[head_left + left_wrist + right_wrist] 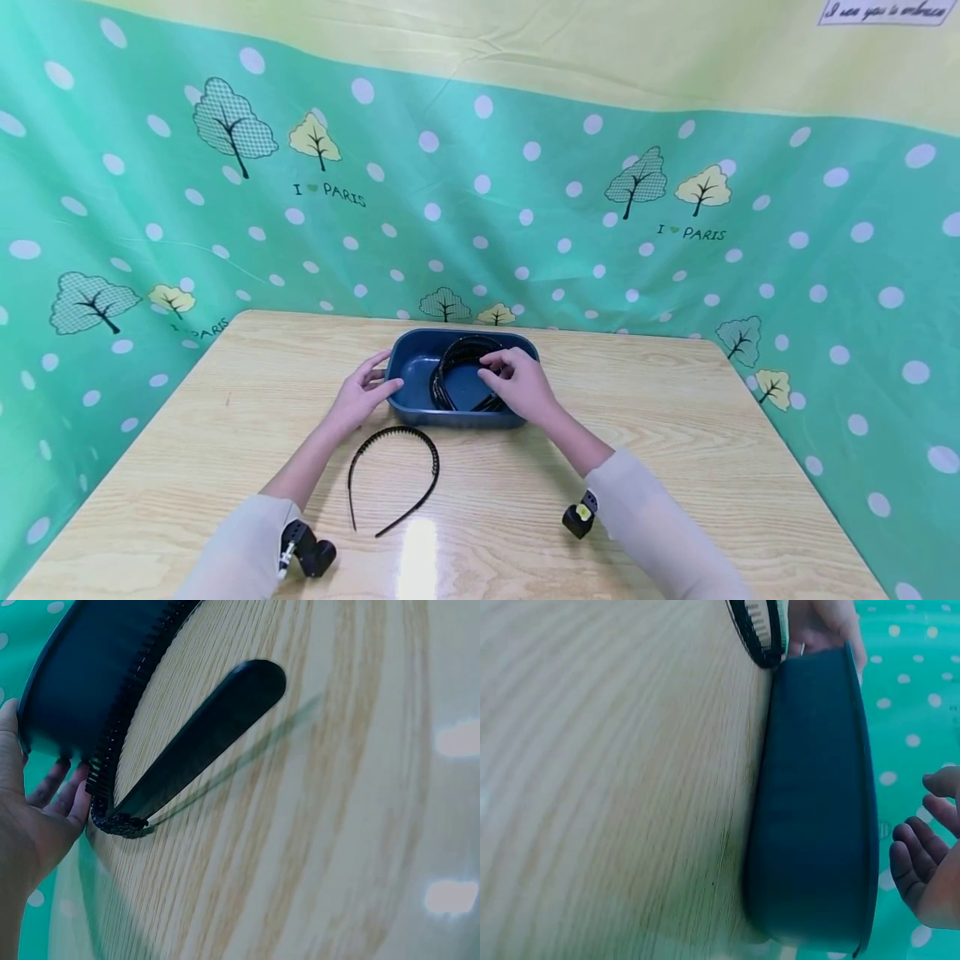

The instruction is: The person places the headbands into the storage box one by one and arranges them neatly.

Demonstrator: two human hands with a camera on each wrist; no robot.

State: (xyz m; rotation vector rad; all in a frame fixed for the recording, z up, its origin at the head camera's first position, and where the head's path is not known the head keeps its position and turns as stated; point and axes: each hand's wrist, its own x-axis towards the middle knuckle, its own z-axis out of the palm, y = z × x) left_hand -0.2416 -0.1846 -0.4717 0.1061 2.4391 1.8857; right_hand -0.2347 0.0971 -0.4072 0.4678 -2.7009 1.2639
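A dark blue plastic bin [457,419] stands on the table with several black headbands [442,379] nested inside, toward its right half. My left hand [363,392] holds the bin's left end, thumb over the rim and fingers along the outer wall. Above the right part of the bin is my right hand [521,387]; in the right wrist view its fingers [915,855] are loosely bent with nothing between them. Another black headband [437,467], toothed along its inner side, lies on the table in front of the bin, close to my left forearm.
The light wood-grain table [675,467] extends around the bin. Behind and beside it hangs a green curtain [487,225] with white dots and printed trees. A small black camera [577,521] is strapped to each wrist.
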